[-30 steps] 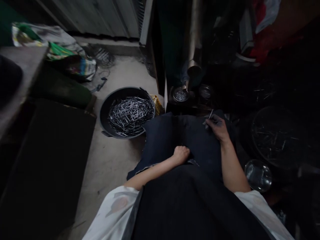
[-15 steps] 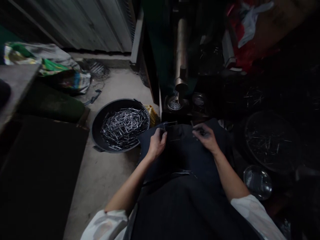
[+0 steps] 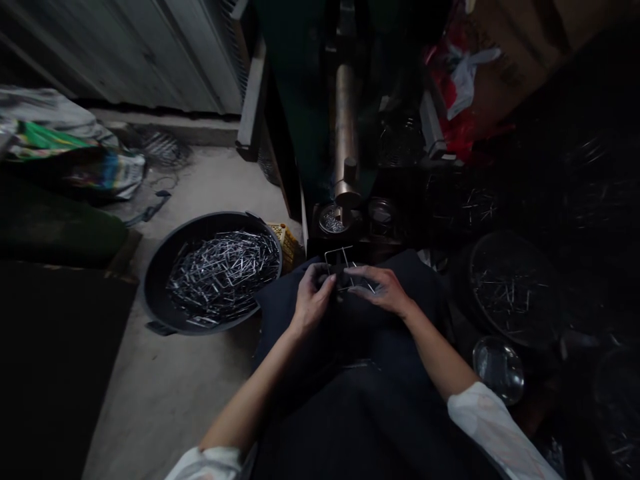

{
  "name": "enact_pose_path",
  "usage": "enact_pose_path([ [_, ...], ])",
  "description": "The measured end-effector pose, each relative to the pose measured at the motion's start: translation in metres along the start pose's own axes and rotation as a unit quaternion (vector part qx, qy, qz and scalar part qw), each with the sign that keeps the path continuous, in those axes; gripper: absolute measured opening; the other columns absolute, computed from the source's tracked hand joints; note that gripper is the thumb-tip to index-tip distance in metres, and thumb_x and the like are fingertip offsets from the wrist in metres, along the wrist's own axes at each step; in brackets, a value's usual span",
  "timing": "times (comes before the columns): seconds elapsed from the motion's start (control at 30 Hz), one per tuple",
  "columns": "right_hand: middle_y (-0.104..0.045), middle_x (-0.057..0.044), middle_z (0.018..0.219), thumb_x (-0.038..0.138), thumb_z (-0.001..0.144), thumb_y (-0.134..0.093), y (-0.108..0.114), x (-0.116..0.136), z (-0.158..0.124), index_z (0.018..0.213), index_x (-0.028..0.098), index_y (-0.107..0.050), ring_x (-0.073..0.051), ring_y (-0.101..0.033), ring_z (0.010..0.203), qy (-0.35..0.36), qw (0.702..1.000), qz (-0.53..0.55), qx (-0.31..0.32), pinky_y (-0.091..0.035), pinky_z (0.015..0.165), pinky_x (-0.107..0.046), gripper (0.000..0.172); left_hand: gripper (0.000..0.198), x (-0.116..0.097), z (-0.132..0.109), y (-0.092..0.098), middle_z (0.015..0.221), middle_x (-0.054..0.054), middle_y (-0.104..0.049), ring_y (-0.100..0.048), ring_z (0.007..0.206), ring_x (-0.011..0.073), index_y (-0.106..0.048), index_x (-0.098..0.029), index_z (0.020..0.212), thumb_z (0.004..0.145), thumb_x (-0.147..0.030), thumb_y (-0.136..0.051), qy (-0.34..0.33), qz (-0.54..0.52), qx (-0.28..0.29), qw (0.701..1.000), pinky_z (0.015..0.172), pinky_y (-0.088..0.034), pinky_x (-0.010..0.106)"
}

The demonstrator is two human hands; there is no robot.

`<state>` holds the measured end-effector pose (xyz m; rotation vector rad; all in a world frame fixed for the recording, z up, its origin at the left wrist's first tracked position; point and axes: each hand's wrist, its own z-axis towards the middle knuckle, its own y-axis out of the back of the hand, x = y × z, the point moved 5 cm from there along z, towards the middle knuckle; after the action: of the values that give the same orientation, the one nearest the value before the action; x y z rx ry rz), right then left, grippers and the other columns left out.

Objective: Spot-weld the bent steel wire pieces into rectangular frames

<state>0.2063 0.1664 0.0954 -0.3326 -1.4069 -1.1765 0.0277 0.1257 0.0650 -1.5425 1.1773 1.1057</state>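
Squared wire frame (image 3: 334, 251): thin, shiny metal, above my dark cloth-covered lap, jutting forward from my left grip (image 3: 314, 297); long axis unclear.
Nearer side: the left grip, thumb and fingers clamped on the frame's near left part.
Right grip (image 3: 381, 290): fingers curled at the frame's right; I cannot tell whether they pinch wire.
Black tub (image 3: 157, 293): round, smooth-walled, to my left, heaped with slender metal wires (image 3: 227, 273).
Cylinder (image 3: 345, 133): dull, rounded metal, beyond the frame.

Ahead: short gap past left hand (image 3: 311, 299), then cylinder (image 3: 345, 127) overhanging dish (image 3: 331, 219).
Left: basin (image 3: 158, 287) blocks; open floor (image 3: 200, 383) on its near side.
Right: tub (image 3: 530, 259) and glass (image 3: 499, 370) crowd the way.
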Motion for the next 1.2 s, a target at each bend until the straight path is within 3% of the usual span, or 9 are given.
enact_pose_path([
  [0.5,-0.075,-0.003,0.12,0.037,0.089,-0.076,0.01,0.007,0.006,0.125,0.028,-0.07,-0.021,-0.072,0.111,-0.003,0.999,0.017,-0.027,-0.055,0.102,-0.034,0.037,0.043,-0.019,0.004,-0.011,0.077,-0.002,-0.065,-0.058,0.05,0.0099,-0.058,-0.017,0.106,0.079,-0.045,-0.078,-0.007,-0.056,-0.002,0.998,0.046,-0.053,0.022],
  [1.2,-0.075,-0.003,0.12,0.037,0.088,-0.077,0.016,0.012,0.017,0.125,0.03,-0.071,-0.021,-0.072,0.111,0.012,1.0,0.01,-0.022,-0.055,0.101,-0.034,0.038,0.038,-0.025,0.011,-0.008,0.071,-0.004,-0.063,-0.058,0.046,0.0086,-0.059,-0.018,0.108,0.083,-0.04,-0.077,-0.021,-0.087,0.012,0.996,0.045,-0.049,0.02],
])
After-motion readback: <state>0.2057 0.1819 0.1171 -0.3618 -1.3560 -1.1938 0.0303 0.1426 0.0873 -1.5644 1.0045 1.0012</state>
